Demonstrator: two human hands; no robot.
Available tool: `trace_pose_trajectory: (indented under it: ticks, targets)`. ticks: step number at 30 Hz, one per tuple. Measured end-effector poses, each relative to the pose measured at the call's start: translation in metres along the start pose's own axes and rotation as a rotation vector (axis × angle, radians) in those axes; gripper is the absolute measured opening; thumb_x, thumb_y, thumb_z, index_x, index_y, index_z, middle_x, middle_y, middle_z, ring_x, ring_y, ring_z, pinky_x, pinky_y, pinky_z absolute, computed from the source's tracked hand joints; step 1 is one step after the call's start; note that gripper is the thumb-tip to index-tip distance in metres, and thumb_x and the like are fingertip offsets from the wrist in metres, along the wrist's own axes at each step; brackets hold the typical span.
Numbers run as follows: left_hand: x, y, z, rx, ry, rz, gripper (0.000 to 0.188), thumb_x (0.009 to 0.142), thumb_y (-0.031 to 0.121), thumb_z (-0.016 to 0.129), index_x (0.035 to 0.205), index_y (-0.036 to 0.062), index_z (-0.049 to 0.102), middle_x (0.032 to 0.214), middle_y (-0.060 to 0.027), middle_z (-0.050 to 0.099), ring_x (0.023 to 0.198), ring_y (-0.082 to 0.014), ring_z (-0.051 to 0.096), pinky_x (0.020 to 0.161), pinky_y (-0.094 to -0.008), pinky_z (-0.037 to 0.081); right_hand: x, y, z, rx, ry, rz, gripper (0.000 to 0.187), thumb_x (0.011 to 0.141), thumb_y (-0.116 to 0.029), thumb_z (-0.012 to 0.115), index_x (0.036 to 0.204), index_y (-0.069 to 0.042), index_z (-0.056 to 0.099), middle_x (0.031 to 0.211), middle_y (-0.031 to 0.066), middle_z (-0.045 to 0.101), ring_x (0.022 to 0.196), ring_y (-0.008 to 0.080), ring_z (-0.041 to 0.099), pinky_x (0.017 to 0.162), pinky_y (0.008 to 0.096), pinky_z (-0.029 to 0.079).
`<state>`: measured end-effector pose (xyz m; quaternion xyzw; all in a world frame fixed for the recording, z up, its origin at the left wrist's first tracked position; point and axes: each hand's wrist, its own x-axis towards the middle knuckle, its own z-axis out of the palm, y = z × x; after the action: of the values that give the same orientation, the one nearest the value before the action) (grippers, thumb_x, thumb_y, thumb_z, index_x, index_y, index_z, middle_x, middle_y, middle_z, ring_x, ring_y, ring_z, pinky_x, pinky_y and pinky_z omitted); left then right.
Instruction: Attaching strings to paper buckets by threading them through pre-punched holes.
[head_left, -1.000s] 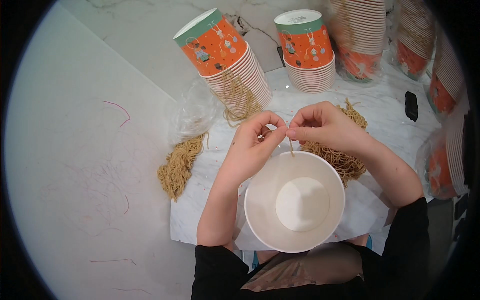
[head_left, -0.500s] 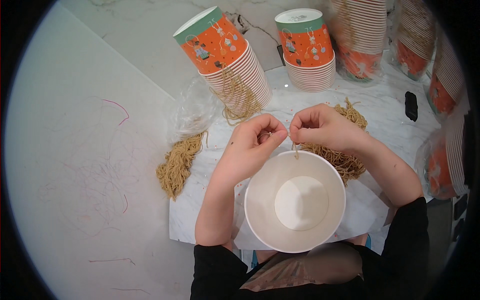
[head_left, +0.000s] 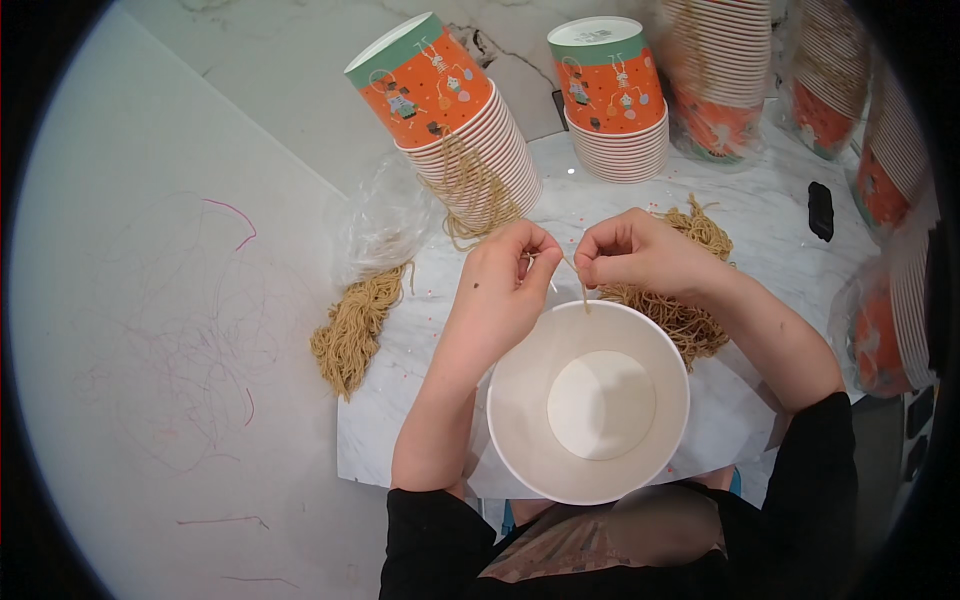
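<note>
A white paper tub stands in front of me with its mouth facing up. At its far rim a thin tan cord hangs over the edge, its end lying inside the wall. My left hand is closed in a pinch on the cord, beyond the tub's far-left rim. Across a small gap, my right hand also pinches the cord between thumb and fingers, just above the rim. A short length of cord shows between the two hands. How it is fixed to the tub is too small to tell.
Tan cord bundles lie left and right of the tub. Behind stand stacks of orange-and-green tubs, the left one leaning, with cord draped on it. Bagged stacks and a black object are at the right.
My left hand has shifted a little left and away from my right hand, so the gap between them is wider and more cord shows there. My right hand has moved slightly left.
</note>
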<state>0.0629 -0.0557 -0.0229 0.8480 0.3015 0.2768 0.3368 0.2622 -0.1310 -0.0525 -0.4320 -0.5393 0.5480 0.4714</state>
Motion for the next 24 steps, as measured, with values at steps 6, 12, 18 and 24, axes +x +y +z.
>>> trace_pose_trajectory:
  ticks: [6,12,18,24]
  targets:
    - [0.005,-0.010,-0.006,0.064,0.147,0.027,0.011,0.096,0.010,0.066,0.094,-0.0007,0.065,0.070,0.0039,0.054,0.062,-0.0043,0.042,0.056,-0.0230,0.036,0.001,0.003,-0.004,0.105,-0.149,0.138,0.008,0.087,-0.007,0.066,0.091,-0.001,0.070,0.084,-0.0001,0.069,0.077,0.0063,0.063,0.075,0.0222,0.051]
    - [0.005,-0.008,-0.008,0.095,0.141,0.016,0.013,0.096,0.010,0.066,0.095,-0.0023,0.065,0.073,0.0005,0.058,0.065,-0.0058,0.049,0.059,-0.0242,0.042,0.004,0.007,-0.006,0.350,-0.188,0.238,0.009,0.089,-0.010,0.067,0.093,-0.003,0.070,0.088,-0.0004,0.070,0.085,0.0079,0.066,0.085,0.0231,0.052]
    - [0.005,-0.004,-0.006,0.128,0.160,0.036,0.013,0.095,0.011,0.066,0.096,-0.0027,0.065,0.079,-0.0048,0.065,0.069,-0.0109,0.058,0.064,-0.0270,0.048,0.005,0.011,-0.008,0.363,-0.239,0.210,0.008,0.089,-0.007,0.066,0.093,-0.002,0.070,0.090,0.0002,0.070,0.085,0.0080,0.066,0.086,0.0230,0.052]
    - [0.005,-0.005,-0.009,0.057,0.053,0.136,0.013,0.094,0.012,0.068,0.097,-0.0007,0.066,0.088,-0.0076,0.068,0.084,-0.0166,0.065,0.078,-0.0302,0.052,0.000,0.004,0.005,0.329,-0.298,0.247,0.018,0.098,-0.019,0.063,0.098,-0.002,0.071,0.100,0.0016,0.070,0.097,0.0097,0.066,0.094,0.0262,0.050]
